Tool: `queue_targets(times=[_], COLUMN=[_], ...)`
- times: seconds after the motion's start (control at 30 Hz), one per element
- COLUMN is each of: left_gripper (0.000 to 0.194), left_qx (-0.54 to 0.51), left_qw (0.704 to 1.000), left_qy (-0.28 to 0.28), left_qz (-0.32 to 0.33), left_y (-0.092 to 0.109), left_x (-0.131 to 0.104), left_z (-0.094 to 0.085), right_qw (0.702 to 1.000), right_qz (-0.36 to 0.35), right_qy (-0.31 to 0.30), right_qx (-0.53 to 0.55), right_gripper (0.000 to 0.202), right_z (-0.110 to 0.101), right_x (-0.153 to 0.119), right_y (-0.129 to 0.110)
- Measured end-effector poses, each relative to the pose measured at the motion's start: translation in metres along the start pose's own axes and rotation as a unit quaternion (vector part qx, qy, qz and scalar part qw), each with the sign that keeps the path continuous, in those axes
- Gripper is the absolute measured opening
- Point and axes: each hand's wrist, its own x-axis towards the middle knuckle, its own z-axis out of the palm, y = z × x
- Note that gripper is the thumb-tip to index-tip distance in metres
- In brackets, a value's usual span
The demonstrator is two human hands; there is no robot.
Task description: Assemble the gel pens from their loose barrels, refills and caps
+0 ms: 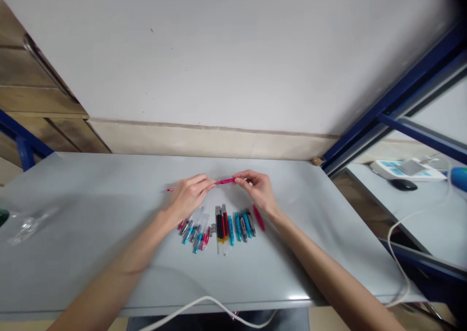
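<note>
Above the pen parts, my left hand (192,191) and my right hand (256,189) meet at a pinkish-red pen barrel (225,181). The right fingertips pinch its right end. Closed around a thin red piece, probably a refill (170,190), the left hand lets its tip stick out on the left; the fingers hide where it meets the barrel. Below lie clear and coloured pen caps (197,229), several black and red refills (221,224), and blue and grey pen barrels (243,225). Another red barrel (259,217) lies beside my right wrist.
The grey table (109,185) ends at a white wall. A crumpled clear plastic bag (27,229) lies at the left. A white cable (204,299) crosses the front edge. Beyond the blue frame (386,97) at right are a black mouse (403,184) and a white device (406,170).
</note>
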Motion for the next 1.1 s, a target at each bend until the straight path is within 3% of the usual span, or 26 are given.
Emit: queue_targets(times=[0.17,0.3,0.53,0.77,1.1], left_gripper=[0.026,0.027,0.024,0.024,0.026], left_qx=[0.047,0.116,0.117,0.084,-0.009], left_qw=[0.999,0.99,0.988,0.993,0.999], left_qy=[-0.01,-0.038,-0.035,-0.045,-0.025], left_qz=[0.013,0.071,0.091,0.064,0.023], left_y=[-0.005,-0.014,-0.012,-0.011,-0.004], left_x=[0.011,0.001,-0.005,-0.007,-0.004], left_z=[-0.001,0.002,-0.003,-0.001,0.001], right_qw=[0.999,0.995,0.989,0.998,0.999], right_qz=[-0.007,-0.035,-0.06,-0.034,-0.012], right_qy=[-0.042,-0.048,-0.084,-0.015,0.005], right_qx=[-0.028,-0.085,-0.109,-0.05,-0.031], right_gripper=[0.023,0.016,0.01,0.01,0.008], right_z=[-0.012,-0.013,-0.004,-0.001,-0.002], right_x=[0.016,0.006,-0.011,-0.012,-0.01], right_y=[-0.001,0.009,0.009,0.004,0.006])
